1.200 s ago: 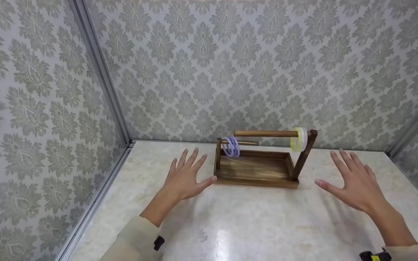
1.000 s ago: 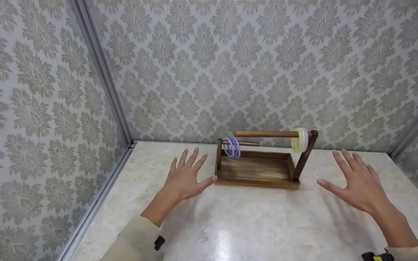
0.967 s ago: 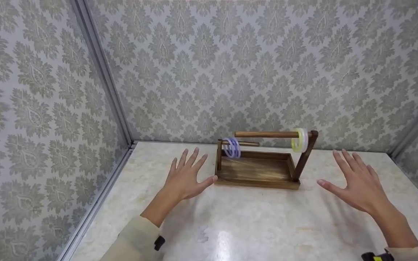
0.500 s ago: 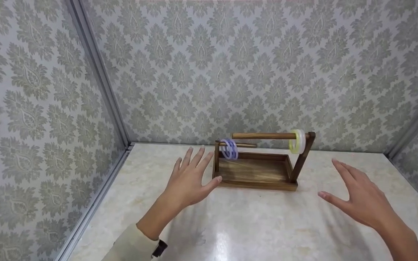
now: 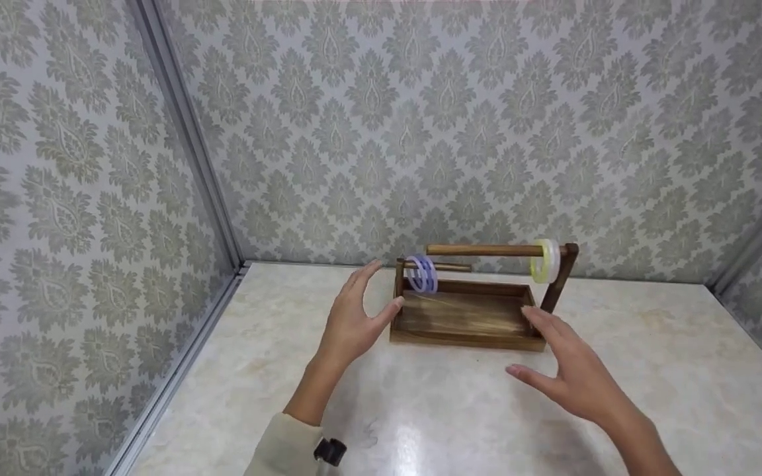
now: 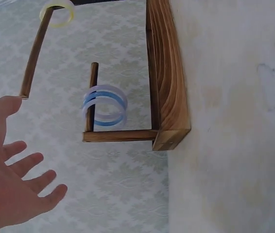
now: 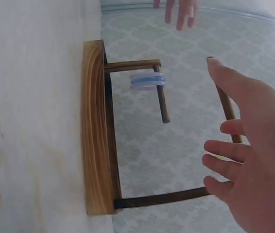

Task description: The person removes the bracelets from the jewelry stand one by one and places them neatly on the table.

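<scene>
A dark wooden rack with a shallow tray base [image 5: 467,342] stands near the back of the table. Several purple and blue rings [image 5: 423,274] hang on its short lower peg at the left. On the long upper bar [image 5: 487,250], a yellow ring [image 5: 538,261] and a white ring [image 5: 553,261] hang close to the right post. My left hand [image 5: 354,324] hovers beside the rack's left end, fingers spread, holding nothing. My right hand [image 5: 576,373] is in front of the right corner, covering part of it. Its fingers are extended and it holds nothing. Both wrist views show bare palms.
The pale marbled table [image 5: 275,370] carries the rack. Patterned panels [image 5: 381,132] close in the back and both sides, with a grey metal strip [image 5: 186,132] at the left corner. A dark wrist strap [image 5: 330,451] is on the left sleeve.
My right hand has moved left, to the front of the rack's right corner. The left hand has turned more onto its side and shifted slightly right. The rack and rings stay put.
</scene>
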`<state>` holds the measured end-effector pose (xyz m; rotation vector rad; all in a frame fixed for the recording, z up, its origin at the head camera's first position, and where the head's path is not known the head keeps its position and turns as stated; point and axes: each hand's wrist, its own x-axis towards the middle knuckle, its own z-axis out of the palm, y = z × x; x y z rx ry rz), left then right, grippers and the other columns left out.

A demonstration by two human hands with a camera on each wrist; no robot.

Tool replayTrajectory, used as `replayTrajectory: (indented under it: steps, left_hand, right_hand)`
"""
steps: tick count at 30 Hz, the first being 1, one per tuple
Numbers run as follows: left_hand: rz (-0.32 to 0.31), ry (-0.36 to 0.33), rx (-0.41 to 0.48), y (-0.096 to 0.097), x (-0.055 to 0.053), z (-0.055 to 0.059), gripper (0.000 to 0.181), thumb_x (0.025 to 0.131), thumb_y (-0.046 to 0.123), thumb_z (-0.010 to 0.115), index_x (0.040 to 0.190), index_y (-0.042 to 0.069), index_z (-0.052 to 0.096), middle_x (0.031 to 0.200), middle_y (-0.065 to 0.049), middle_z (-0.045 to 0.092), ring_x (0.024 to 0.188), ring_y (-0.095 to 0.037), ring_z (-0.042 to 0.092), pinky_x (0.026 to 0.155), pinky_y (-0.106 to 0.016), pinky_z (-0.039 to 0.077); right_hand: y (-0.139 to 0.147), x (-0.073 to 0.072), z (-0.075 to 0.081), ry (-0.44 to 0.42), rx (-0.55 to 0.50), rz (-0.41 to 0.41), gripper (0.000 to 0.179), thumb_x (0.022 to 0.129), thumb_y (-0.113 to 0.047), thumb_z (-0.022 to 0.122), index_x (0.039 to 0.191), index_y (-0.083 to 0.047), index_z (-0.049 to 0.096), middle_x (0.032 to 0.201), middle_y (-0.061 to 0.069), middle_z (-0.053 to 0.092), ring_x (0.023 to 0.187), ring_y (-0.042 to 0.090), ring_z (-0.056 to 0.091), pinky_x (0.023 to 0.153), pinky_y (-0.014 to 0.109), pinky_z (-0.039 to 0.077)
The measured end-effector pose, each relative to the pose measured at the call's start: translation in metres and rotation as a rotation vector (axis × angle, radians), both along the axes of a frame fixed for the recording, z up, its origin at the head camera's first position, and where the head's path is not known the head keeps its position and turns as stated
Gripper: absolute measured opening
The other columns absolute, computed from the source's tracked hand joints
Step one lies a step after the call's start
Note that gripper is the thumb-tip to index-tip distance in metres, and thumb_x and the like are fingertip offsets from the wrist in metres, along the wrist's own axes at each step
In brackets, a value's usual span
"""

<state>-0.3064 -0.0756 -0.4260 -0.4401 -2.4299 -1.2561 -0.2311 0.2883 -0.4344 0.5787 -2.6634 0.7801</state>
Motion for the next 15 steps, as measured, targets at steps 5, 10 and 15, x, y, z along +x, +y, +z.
replayTrajectory:
  steps: [5, 10, 15]
  left_hand:
    - [-0.065, -0.089, 0.259, 0.013, -0.025, -0.016, 0.081, 0.094, 0.048, 0.081, 0.16, 0.019, 0.045, 0.164, -0.005, 0.044, 0.154, -0.027, 0.037, 0.121, -0.055, 0.036]
    - [-0.102, -0.136, 0.402, 0.021, -0.046, -0.031, 0.078, 0.095, 0.043, 0.08, 0.16, 0.018, 0.045, 0.163, -0.005, 0.046, 0.154, -0.024, 0.037, 0.121, -0.054, 0.036]
    - [-0.125, -0.108, 0.45, 0.03, -0.064, -0.036, 0.069, 0.098, 0.037, 0.078, 0.157, 0.015, 0.049, 0.158, -0.006, 0.052, 0.151, -0.027, 0.042, 0.119, -0.056, 0.037]
  right_hand:
    - [-0.027, -0.029, -0.016, 0.066, -0.093, 0.025, 0.098, 0.088, -0.054, 0.084, 0.166, -0.017, 0.038, 0.169, 0.012, 0.036, 0.153, 0.04, 0.035, 0.113, 0.071, 0.035]
    - [-0.048, -0.052, -0.021, 0.179, -0.129, 0.075, 0.098, 0.084, -0.045, 0.09, 0.162, -0.01, 0.043, 0.165, 0.015, 0.042, 0.153, 0.04, 0.036, 0.115, 0.071, 0.031]
    - [-0.065, -0.078, -0.014, 0.23, -0.082, 0.118, 0.099, 0.083, -0.046, 0.091, 0.16, -0.005, 0.045, 0.162, 0.019, 0.045, 0.15, 0.041, 0.041, 0.117, 0.068, 0.032]
